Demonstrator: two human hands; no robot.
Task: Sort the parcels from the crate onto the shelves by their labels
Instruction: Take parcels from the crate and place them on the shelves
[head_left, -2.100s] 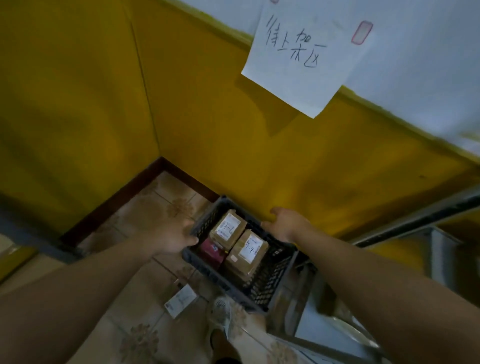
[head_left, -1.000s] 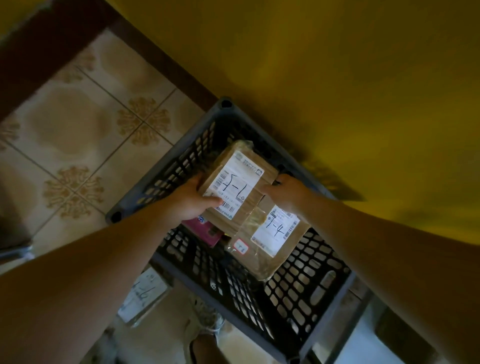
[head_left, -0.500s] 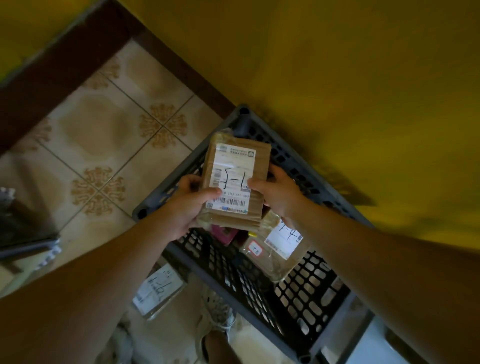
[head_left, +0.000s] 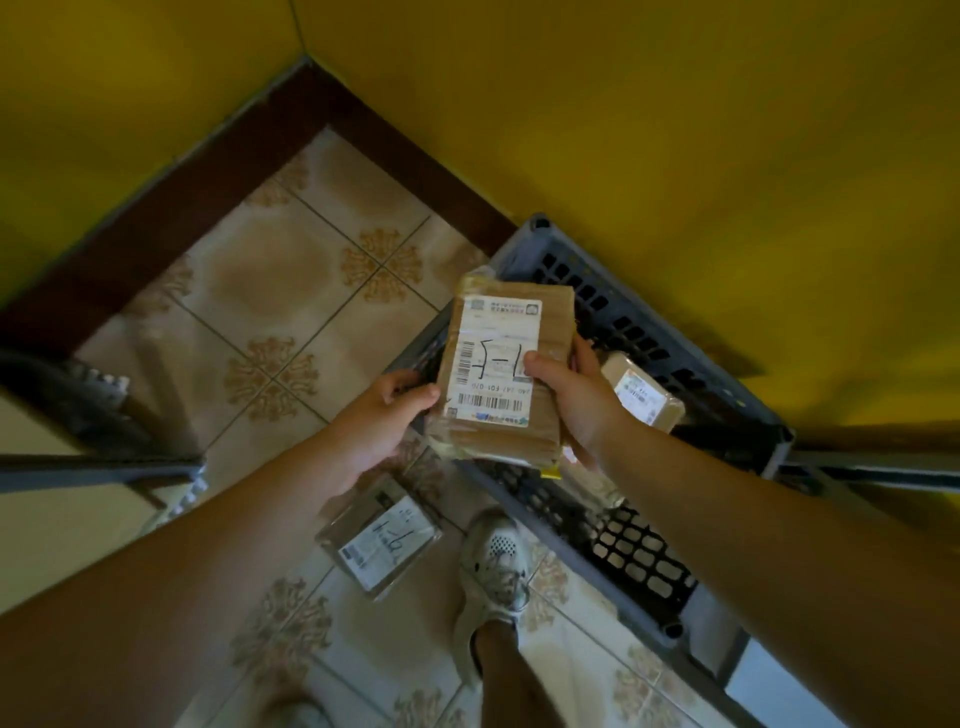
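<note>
A brown parcel (head_left: 506, 364) wrapped in clear tape is held up over the left end of the dark plastic crate (head_left: 623, 312), with its face to the camera. Its white label (head_left: 496, 358) carries barcodes and large handwritten marks. The left hand (head_left: 379, 421) grips the parcel's lower left edge, thumb on the front. The right hand (head_left: 576, 400) grips the right edge, with its thumb lying across the label. Both hands are closed round the parcel.

Inside the crate, just right of the right hand, lies a second parcel (head_left: 644, 397) with a label of its own. The crate stands on a patterned tile floor (head_left: 291, 291) against a yellow wall (head_left: 675, 130) with a dark brown skirting (head_left: 208, 171). Another labelled parcel (head_left: 384, 535) lies flat on the floor beside the crate, near a white shoe (head_left: 493, 566).
</note>
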